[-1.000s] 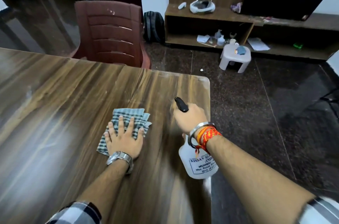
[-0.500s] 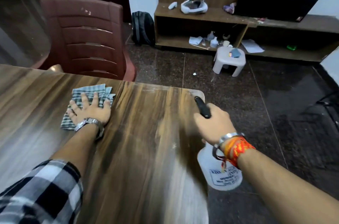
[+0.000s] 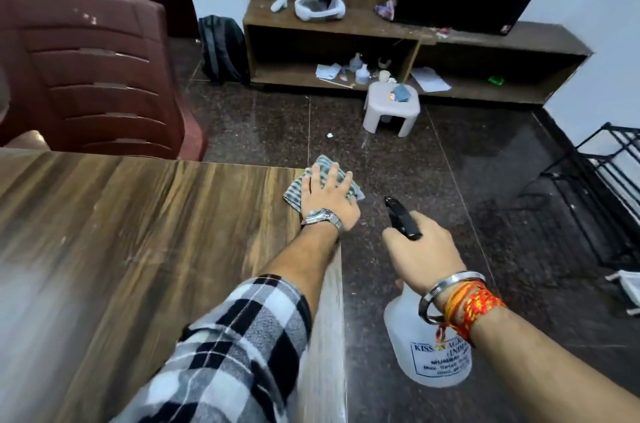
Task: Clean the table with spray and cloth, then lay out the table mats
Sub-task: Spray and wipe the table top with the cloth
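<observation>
- The left hand [image 3: 325,200] lies flat, fingers straight and slightly spread, pressing on a checked cloth [image 3: 325,162].
- The cloth sits at the far right corner of the wooden table [image 3: 156,232], its edges reaching just past the corner.
- A wristwatch [image 3: 322,216] is on the left wrist, with a black-and-white checked sleeve [image 3: 235,353] on the forearm.
- The right hand [image 3: 422,249] is curled round the neck of a spray bottle [image 3: 415,353], gripping it below its black spray head.
- The bottle is off the table, right of its edge and over the dark floor, with its translucent body hanging towards the near side and the nozzle pointing far.
- A steel bangle [image 3: 446,291] and red-orange threads circle the right wrist.
- A maroon plastic chair [image 3: 93,76] stands at the table's far side.
- Further off are a white stool [image 3: 391,107] and a low wooden shelf unit [image 3: 485,41].
</observation>
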The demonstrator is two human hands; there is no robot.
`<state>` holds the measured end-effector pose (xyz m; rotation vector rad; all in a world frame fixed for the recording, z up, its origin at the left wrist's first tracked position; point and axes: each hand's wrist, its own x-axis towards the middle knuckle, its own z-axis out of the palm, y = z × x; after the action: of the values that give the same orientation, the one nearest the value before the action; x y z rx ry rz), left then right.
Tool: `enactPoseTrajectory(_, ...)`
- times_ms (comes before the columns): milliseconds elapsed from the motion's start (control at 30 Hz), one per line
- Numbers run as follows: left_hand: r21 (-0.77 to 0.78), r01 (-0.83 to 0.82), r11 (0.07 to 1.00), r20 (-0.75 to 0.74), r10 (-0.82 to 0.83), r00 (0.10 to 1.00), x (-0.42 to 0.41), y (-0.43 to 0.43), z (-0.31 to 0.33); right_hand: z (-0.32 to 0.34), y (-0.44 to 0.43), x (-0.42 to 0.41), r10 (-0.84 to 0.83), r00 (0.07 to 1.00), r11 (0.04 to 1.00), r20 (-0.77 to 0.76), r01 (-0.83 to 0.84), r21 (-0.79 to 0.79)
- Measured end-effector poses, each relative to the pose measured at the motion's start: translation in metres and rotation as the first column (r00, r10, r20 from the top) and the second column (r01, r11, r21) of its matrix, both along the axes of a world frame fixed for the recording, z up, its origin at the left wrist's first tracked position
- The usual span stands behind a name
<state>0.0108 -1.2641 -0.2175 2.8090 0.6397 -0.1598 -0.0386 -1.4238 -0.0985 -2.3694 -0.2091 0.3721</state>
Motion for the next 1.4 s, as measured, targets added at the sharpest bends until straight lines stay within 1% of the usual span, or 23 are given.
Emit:
enactPoseTrajectory(67,-0.014,-0.026,1.000,0.022,0.026,0.999,-0.012,0.017,0.000,0.001,0.004,-0.006,0.027,1.000,1.000,-0.011,-0.027,0.012)
enactPoseTrajectory(167,-0.014,-0.192,0.981,0.025,0.192,0.981,-0.044,0.065,-0.001,0.004,0.008,-0.015,0.040,0.999,0.998,-0.014,-0.039,0.041)
enactPoseTrajectory(233,-0.015,-0.316,0.949,-0.001,0.316,0.949,-0.076,0.104,-0.005,0.006,0.005,-0.020,0.038,0.999,0.997,-0.002,-0.038,0.061)
enactPoseTrajectory(300,0.008,-0.459,0.888,-0.016,0.459,0.888,-0.120,0.147,-0.005,0.010,-0.003,-0.026,0.044,0.999,0.996,0.020,-0.045,0.080)
enactPoseTrajectory(400,0.059,-0.634,0.771,-0.028,0.636,0.771,-0.202,0.204,-0.008,0.014,-0.023,-0.032,0.050,0.996,0.995,0.080,-0.057,0.086)
enactPoseTrajectory(500,0.067,-0.749,0.659,-0.056,0.752,0.657,-0.272,0.206,-0.003,0.018,-0.046,-0.042,0.045,0.997,0.995,0.065,-0.050,0.090)
enactPoseTrajectory(533,0.081,-0.755,0.651,-0.064,0.759,0.648,-0.281,0.194,-0.003,0.019,-0.053,-0.047,0.043,0.998,0.996,0.053,-0.047,0.081)
enactPoseTrajectory(567,0.091,-0.746,0.660,-0.060,0.751,0.657,-0.284,0.180,-0.004,0.020,-0.058,-0.053,0.044,0.998,0.996,0.045,-0.047,0.072)
enactPoseTrajectory(633,0.095,-0.680,0.727,-0.050,0.686,0.726,-0.263,0.146,-0.005,0.021,-0.066,-0.064,0.048,0.999,0.997,0.026,-0.049,0.060)
enactPoseTrajectory(733,0.085,-0.456,0.886,-0.063,0.461,0.885,-0.208,0.077,-0.002,0.031,-0.069,-0.081,0.065,0.998,0.996,0.014,-0.066,0.060)
enactPoseTrajectory(800,0.054,-0.274,0.960,-0.051,0.277,0.960,-0.186,0.013,0.003,0.034,-0.071,-0.088,0.056,0.998,0.996,0.020,-0.057,0.068)
enactPoseTrajectory(867,0.027,-0.097,0.995,-0.028,0.098,0.995,-0.192,-0.047,0.004,0.039,-0.072,-0.097,0.070,0.997,0.996,0.017,-0.071,0.060)
enactPoseTrajectory(900,0.034,-0.045,0.998,-0.018,0.045,0.999,-0.204,-0.067,0.004,0.042,-0.071,-0.103,0.093,0.995,0.994,0.019,-0.094,0.058)
enactPoseTrajectory(967,0.007,-0.017,1.000,0.014,0.017,1.000,-0.232,-0.081,0.007,0.047,-0.069,-0.117,0.137,0.990,0.989,0.017,-0.138,0.049)
enactPoseTrajectory(1067,-0.016,-0.121,0.993,0.013,0.121,0.993,-0.283,-0.073,0.002,0.054,-0.068,-0.134,0.168,0.986,0.983,0.005,-0.168,0.077)
enactPoseTrajectory(1167,-0.014,-0.342,0.940,0.017,0.342,0.939,-0.358,-0.052,-0.006,0.056,-0.067,-0.158,0.226,0.974,0.971,-0.028,-0.223,0.090)
enactPoseTrajectory(1233,-0.019,-0.486,0.874,-0.020,0.485,0.874,-0.415,-0.039,-0.002,0.057,-0.066,-0.176,0.272,0.961,0.959,-0.045,-0.267,0.096)
enactPoseTrajectory(1300,0.008,-0.612,0.791,-0.035,0.612,0.790,-0.470,-0.038,0.003,0.058,-0.065,-0.194,0.323,0.944,0.943,-0.069,-0.315,0.107)
enactPoseTrajectory(1333,0.023,-0.658,0.753,-0.055,0.658,0.751,-0.495,-0.043,0.007,0.057,-0.064,-0.203,0.355,0.932,0.932,-0.078,-0.346,0.111)
enactPoseTrajectory(1400,0.033,-0.707,0.706,-0.096,0.707,0.701,-0.530,-0.056,0.012,0.058,-0.061,-0.223,0.402,0.913,0.912,-0.069,-0.393,0.113)
